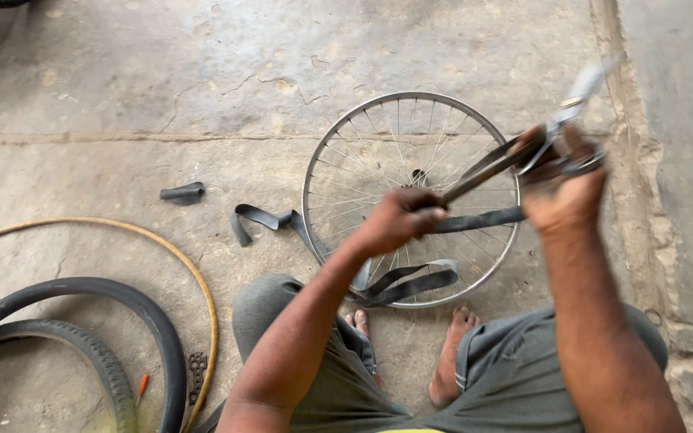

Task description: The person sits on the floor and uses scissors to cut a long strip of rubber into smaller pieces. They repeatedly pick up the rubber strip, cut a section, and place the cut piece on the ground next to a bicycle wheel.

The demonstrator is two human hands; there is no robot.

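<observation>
Left hand (399,218) grip pinching rubber strip (483,218) | right hand (559,180) grip clamping scissors (571,108) above strip

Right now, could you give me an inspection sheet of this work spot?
Surface: cracked concrete floor.
Job's things: strip of black inner tube stretched between both hands; scissors meeting it.
Clutter: bare spoked wheel rim, cut tube scraps, tyres, yellowish hoop, small chain piece.
Grippers: left hand grips the tube; right hand holds the scissors.
Cables: nothing seen.
Surroundings: raised concrete ledge at right; the person's bare feet.
</observation>
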